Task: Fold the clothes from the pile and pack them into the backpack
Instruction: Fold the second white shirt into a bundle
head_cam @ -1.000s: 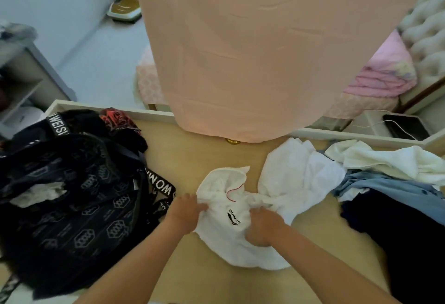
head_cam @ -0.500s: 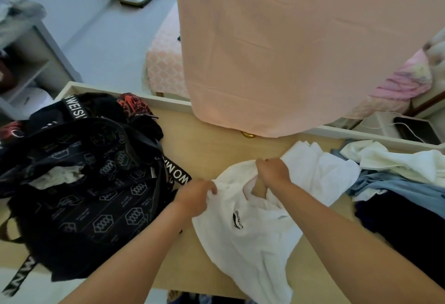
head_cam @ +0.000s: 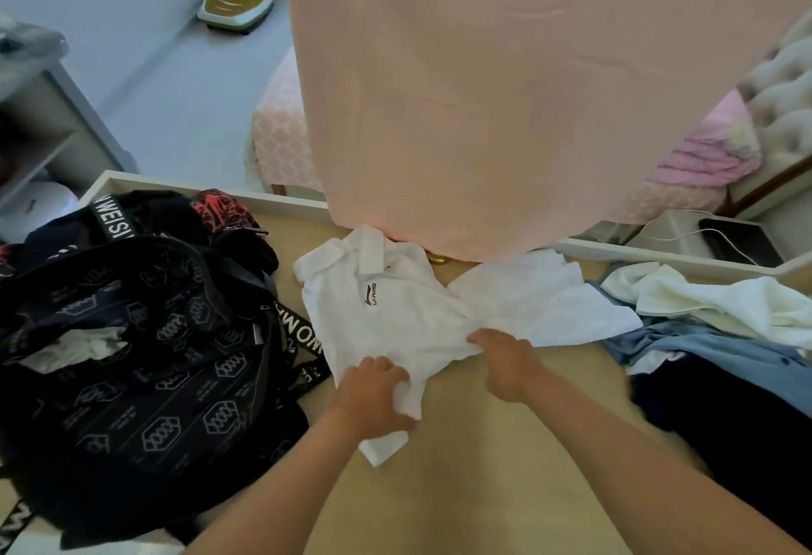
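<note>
The white shirt (head_cam: 386, 304) now lies on the surface (head_cam: 505, 480) with its collar at the far end and the chest logo facing up. Half a second ago it was lifted off the surface, with the right hand up by the collar; a second ago it was a crumpled bundle between both hands. So it has been turned and laid out for folding.

The hands are apart, both at the shirt's near edge. The left hand (head_cam: 373, 392) has its fingers curled into the near hem. The right hand (head_cam: 509, 363) pinches a gathered twist of fabric where the shirt's right half fans out toward the far right. That half is not yet flat, so I judge the spreading only partly done and no fold begun; the twist likely needs pulling out first.

The backpack (head_cam: 145, 348) sits open at the left, just beside the shirt, with something white showing inside. The pile (head_cam: 725, 335) of white, blue and dark clothes waits at the right, touching the shirt's edge.
</note>
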Tool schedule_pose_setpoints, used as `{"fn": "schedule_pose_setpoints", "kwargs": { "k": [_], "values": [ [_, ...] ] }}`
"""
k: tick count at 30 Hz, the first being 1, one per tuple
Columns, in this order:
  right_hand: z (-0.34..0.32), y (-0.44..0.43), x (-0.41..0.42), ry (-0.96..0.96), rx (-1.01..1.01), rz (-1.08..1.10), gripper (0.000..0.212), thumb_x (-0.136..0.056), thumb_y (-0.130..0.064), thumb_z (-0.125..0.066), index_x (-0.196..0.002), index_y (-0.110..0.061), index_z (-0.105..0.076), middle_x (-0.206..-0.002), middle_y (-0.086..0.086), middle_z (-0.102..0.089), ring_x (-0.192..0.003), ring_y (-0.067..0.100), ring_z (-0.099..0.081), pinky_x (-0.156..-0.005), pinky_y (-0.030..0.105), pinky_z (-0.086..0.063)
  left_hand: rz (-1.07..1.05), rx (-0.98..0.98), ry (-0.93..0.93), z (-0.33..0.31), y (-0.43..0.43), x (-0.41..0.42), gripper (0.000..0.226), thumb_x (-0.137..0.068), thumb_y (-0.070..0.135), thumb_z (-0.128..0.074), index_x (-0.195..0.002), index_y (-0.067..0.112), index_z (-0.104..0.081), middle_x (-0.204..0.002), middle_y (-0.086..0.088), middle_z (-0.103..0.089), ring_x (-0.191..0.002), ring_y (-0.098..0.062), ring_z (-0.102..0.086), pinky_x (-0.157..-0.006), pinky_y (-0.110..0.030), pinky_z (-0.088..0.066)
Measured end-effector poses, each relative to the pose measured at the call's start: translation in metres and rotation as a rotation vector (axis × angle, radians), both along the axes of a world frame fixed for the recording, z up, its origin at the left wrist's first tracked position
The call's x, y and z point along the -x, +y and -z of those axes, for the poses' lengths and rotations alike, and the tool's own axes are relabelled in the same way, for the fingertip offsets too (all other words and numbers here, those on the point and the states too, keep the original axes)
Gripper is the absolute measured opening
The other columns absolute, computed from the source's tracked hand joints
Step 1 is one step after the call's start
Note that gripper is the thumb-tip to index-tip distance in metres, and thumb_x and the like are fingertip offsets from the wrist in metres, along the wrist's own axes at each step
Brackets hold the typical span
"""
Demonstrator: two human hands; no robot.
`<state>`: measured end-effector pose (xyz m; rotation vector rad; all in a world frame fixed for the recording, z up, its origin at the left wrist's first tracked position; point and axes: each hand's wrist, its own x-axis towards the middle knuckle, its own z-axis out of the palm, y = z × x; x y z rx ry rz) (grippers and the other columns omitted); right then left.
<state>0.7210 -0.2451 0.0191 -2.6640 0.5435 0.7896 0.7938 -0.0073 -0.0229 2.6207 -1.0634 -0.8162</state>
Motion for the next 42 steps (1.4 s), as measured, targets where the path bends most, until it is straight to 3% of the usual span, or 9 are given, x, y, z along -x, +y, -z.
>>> {"fn": "schedule_pose_setpoints", "kwargs": {
  "k": [3, 9, 15, 20, 23, 26, 31, 36, 42],
  "values": [
    [0.019, -0.007, 0.019, -0.004, 0.188, -0.113, 0.083, -0.085, -0.002, -0.05, -0.157, -0.025, -0.015, -0.157, 0.007, -0.026, -0.134, 0.027, -0.04, -0.11, 0.044, -0.033, 0.035, -0.065, -0.106, 0.022, 0.001, 0.013, 0.07, -0.066, 0.061, -0.07, -0.128, 0.037, -0.048, -0.126, 0.008, -0.04, -0.117, -0.021, -0.038, -0.095, -0.036, -0.036],
    [0.045, -0.013, 0.015, -0.26, 0.366, -0.172, 0.062, -0.066, -0.008, -0.07, -0.126, -0.023, -0.062, -0.128, 0.01, -0.055, -0.112, 0.032, -0.052, -0.098, 0.049, -0.037, -0.053, 0.233, 0.039, 0.025, -0.001, -0.005, 0.015, -0.09, 0.014, -0.051, -0.095, 0.018, -0.065, -0.102, -0.001, -0.058, -0.098, -0.021, -0.052, -0.082, -0.035, -0.042],
    [0.038, -0.007, 0.004, -0.356, 0.358, -0.016, 0.029, -0.075, -0.015, -0.071, -0.099, -0.029, -0.07, -0.106, -0.002, -0.064, -0.102, 0.023, -0.058, -0.106, 0.049, -0.023, -0.332, 0.699, 0.226, -0.054, 0.022, -0.04, 0.038, -0.088, -0.007, -0.035, -0.088, 0.024, -0.057, -0.086, 0.015, -0.06, -0.083, 0.002, -0.054, -0.075, -0.012, -0.041],
    [-0.002, -0.001, -0.01, -0.403, 0.367, -0.008, 0.005, -0.091, -0.031, -0.057, -0.086, -0.029, -0.058, -0.076, -0.008, -0.063, -0.079, 0.016, -0.062, -0.119, 0.045, -0.013, -0.155, 0.377, -0.112, -0.096, 0.058, -0.093, 0.045, -0.073, -0.012, -0.041, -0.089, 0.018, -0.069, -0.09, -0.002, -0.062, -0.085, -0.022, -0.057, -0.074, -0.032, -0.044],
    [-0.03, 0.012, -0.014, -0.251, 0.397, -0.074, 0.01, -0.094, -0.025, -0.05, -0.099, -0.024, -0.059, -0.089, -0.004, -0.068, -0.082, 0.018, -0.062, -0.104, 0.037, -0.037, -0.053, -0.105, -0.376, -0.114, 0.075, -0.115, 0.039, -0.087, 0.003, -0.043, -0.106, 0.029, -0.065, -0.106, 0.003, -0.063, -0.102, -0.023, -0.058, -0.081, -0.03, -0.035],
    [-0.054, 0.048, -0.017, -0.061, 0.047, -0.023, 0.023, -0.094, -0.036, -0.056, -0.109, -0.021, -0.066, -0.103, 0.001, -0.068, -0.085, 0.018, -0.06, -0.071, 0.029, -0.045, 0.019, -0.526, -0.205, -0.115, 0.085, -0.117, 0.041, -0.095, 0.014, -0.035, -0.127, 0.028, -0.058, -0.128, 0.001, -0.058, -0.116, -0.025, -0.052, -0.103, -0.037, -0.032],
    [-0.069, 0.107, -0.017, 0.422, -0.72, 0.102, 0.045, -0.091, -0.043, -0.063, -0.125, -0.014, -0.065, -0.103, 0.002, -0.07, -0.08, 0.022, -0.07, -0.075, 0.036, -0.055, 0.053, -0.273, -0.28, -0.101, 0.063, -0.083, 0.035, -0.089, 0.016, -0.04, -0.112, 0.028, -0.063, -0.116, 0.004, -0.057, -0.11, -0.022, -0.05, -0.093, -0.033, -0.038],
    [-0.031, 0.092, -0.016, -0.046, -0.107, 0.095, 0.042, -0.095, -0.029, -0.053, -0.137, -0.025, -0.057, -0.143, -0.004, -0.053, -0.129, 0.02, -0.051, -0.105, 0.029, -0.041, -0.047, 0.072, 0.093, -0.052, 0.054, -0.031, 0.05, -0.091, 0.006, -0.036, -0.129, 0.033, -0.052, -0.131, 0.006, -0.047, -0.126, -0.017, -0.041, -0.103, -0.035, -0.04],
    [0.017, 0.061, 0.013, 0.138, 0.066, -0.147, 0.071, -0.1, -0.035, -0.041, -0.158, -0.031, 0.0, -0.166, -0.002, 0.013, -0.153, 0.018, 0.003, -0.121, 0.047, -0.014, 0.062, -0.161, 0.101, 0.004, 0.07, -0.004, 0.072, -0.099, 0.039, -0.043, -0.156, 0.027, -0.001, -0.16, -0.003, -0.019, -0.145, -0.029, -0.021, -0.118, -0.042, -0.02]
  ]
}}
